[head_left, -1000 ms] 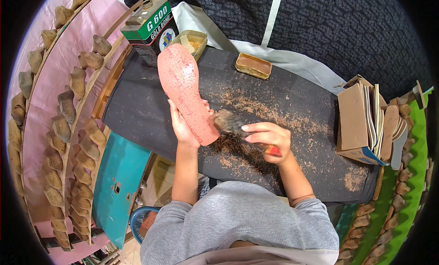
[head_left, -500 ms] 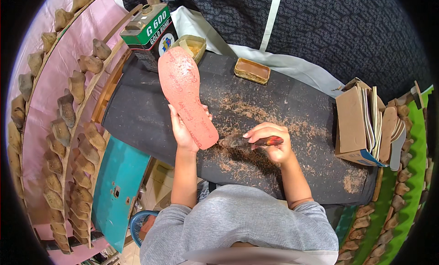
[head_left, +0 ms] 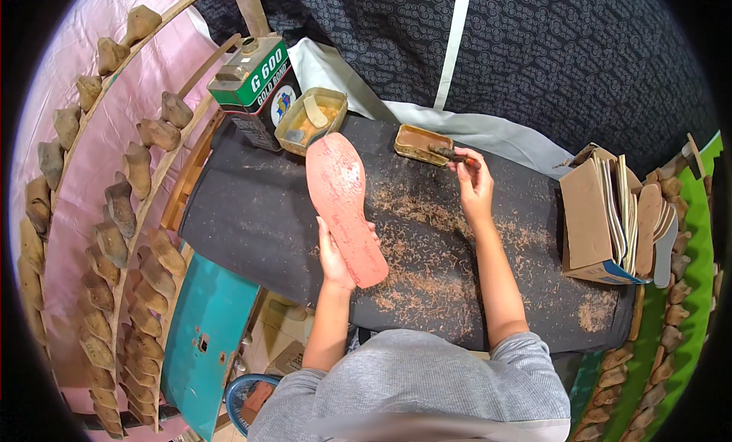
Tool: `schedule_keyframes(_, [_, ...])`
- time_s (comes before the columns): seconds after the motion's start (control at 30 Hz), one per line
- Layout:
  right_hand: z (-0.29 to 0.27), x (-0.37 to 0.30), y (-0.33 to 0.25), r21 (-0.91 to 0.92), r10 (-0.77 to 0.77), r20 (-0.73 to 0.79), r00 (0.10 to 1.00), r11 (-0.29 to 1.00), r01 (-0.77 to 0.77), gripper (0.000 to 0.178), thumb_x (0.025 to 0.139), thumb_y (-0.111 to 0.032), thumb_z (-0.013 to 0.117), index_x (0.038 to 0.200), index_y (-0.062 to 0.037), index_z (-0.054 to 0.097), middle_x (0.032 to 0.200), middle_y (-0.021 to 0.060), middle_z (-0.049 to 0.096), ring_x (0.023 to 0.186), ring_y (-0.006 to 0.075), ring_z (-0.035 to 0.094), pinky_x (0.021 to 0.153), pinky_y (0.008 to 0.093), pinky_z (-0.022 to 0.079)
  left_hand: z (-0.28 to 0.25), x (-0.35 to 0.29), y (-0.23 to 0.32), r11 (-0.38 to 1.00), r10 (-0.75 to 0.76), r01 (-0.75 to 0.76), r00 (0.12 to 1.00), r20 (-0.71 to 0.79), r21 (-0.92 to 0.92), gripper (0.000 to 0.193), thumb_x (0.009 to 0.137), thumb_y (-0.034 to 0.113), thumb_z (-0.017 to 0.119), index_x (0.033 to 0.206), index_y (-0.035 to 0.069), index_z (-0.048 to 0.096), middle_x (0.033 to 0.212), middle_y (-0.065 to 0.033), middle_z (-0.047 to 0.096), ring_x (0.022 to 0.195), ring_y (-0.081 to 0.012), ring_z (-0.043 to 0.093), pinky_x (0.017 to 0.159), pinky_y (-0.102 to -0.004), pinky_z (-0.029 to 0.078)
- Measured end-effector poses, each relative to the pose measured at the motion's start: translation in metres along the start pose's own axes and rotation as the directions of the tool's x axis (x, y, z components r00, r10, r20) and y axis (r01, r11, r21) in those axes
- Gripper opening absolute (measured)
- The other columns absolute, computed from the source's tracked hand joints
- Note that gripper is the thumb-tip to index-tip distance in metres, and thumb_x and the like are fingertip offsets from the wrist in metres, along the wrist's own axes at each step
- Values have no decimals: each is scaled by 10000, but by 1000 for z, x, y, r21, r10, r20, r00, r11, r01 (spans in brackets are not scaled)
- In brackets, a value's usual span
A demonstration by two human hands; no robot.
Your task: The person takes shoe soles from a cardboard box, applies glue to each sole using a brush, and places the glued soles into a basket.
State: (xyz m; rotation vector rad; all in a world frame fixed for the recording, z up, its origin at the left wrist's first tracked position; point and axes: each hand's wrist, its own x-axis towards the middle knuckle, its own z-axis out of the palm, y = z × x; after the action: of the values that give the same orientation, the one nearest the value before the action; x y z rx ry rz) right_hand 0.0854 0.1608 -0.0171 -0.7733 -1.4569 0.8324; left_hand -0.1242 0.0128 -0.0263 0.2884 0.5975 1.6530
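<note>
My left hand [head_left: 333,261] is closed around the narrow end of a pink-orange shoe sole [head_left: 341,194]. The sole's broad end points away from me, with a wet shine and faint dark handwriting on its face. Between the fingers of my right hand [head_left: 476,184] is a small brush [head_left: 450,152] with a dark handle. Its bristle end reaches the near right part of a small rectangular tub [head_left: 418,155] of brown liquid. Whether the bristles are in the liquid or against the rim, I cannot tell.
Brown shavings [head_left: 427,267] are scattered over the black-covered table [head_left: 244,202]. A green and black metal can [head_left: 259,91] and a yellowish tray [head_left: 293,145] stand at the far left. At the right is a cardboard box [head_left: 589,217] of flat insoles. Racks of wooden shoe lasts [head_left: 120,206] line both sides.
My right hand has carried the brush away from the sole's near end, forward to the brown tub. In the picture, the sole and my left hand sit lower and farther right, partly because the view shifted.
</note>
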Motion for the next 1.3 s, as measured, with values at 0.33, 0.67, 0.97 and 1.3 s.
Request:
schedule_keyframes(0.33, [2, 17, 48, -369, 124, 4, 992, 923, -114, 246, 848, -149, 636, 1060, -44, 572, 1097, 121, 607, 865, 176, 603, 772, 292, 500, 0, -9, -1, 990, -10, 24, 995, -94, 142, 664, 940, 592, 222, 1088, 28, 540, 834, -133, 626, 710, -231, 617, 655, -351, 519])
schedule_keyframes(0.67, [35, -58, -80, -413, 43, 99, 994, 911, 2, 279, 839, -220, 636, 1045, -40, 578, 1032, 138, 584, 955, 262, 573, 832, 368, 467, 6, -45, -9, 960, 80, -65, 996, -42, 271, 695, 946, 589, 167, 1097, 19, 535, 842, -146, 628, 706, -235, 623, 667, -358, 526])
schedule_keyframes(0.97, [42, -122, -104, 123, 403, 549, 732, 828, -547, 277, 874, -148, 633, 1090, 14, 569, 932, 56, 631, 839, 98, 590, 749, 236, 485, 28, -114, -46, 846, 307, -199, 940, -147, 495, 538, 1001, 423, 274, 1348, 22, 366, 1275, -101, 491, 1159, -166, 477, 994, -320, 375])
schedule_keyframes(1.3, [10, -191, -137, 205, 356, 728, 585, 702, -682, 272, 877, -110, 627, 1118, -19, 541, 945, 39, 625, 841, 91, 600, 718, 253, 510, 14, -222, -88, 702, 539, -349, 830, -143, 621, 521, 903, 96, 573, 1374, 18, 365, 1070, -56, 591, 953, -105, 559, 848, -256, 441])
